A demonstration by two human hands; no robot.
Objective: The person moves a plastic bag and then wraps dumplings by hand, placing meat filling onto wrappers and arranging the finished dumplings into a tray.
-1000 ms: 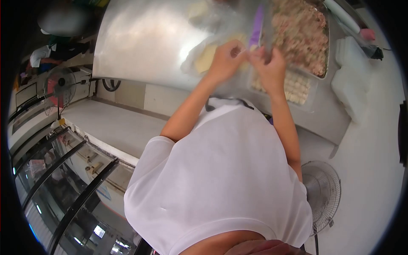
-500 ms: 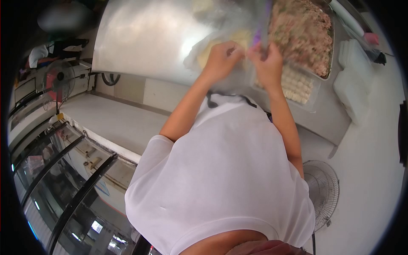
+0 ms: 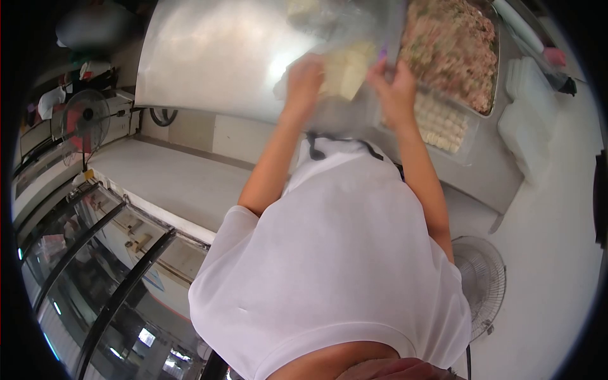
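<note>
My left hand (image 3: 305,81) is motion-blurred at the left edge of a stack of pale yellow sheets (image 3: 349,68) on clear plastic; what its fingers hold is hidden. To the right of the sheets, my right hand (image 3: 397,95) has its thumb and fingers round the near end of a thin grey utensil (image 3: 395,30) with a purple part. Beside that hand lies a clear tray (image 3: 441,126) with rows of small pale dumplings. Above it sits a metal tray of minced meat with green bits (image 3: 451,47).
A steel worktop (image 3: 209,57) spans the top. White containers (image 3: 529,120) stand at the right, near a pink object (image 3: 555,57). A floor fan (image 3: 478,282) is at lower right, another fan (image 3: 85,120) at left. A person (image 3: 52,101) is partly visible beyond it.
My left hand has moved left, away from my right hand, uncovering more of the yellow sheets. My right hand has shifted slightly left.
</note>
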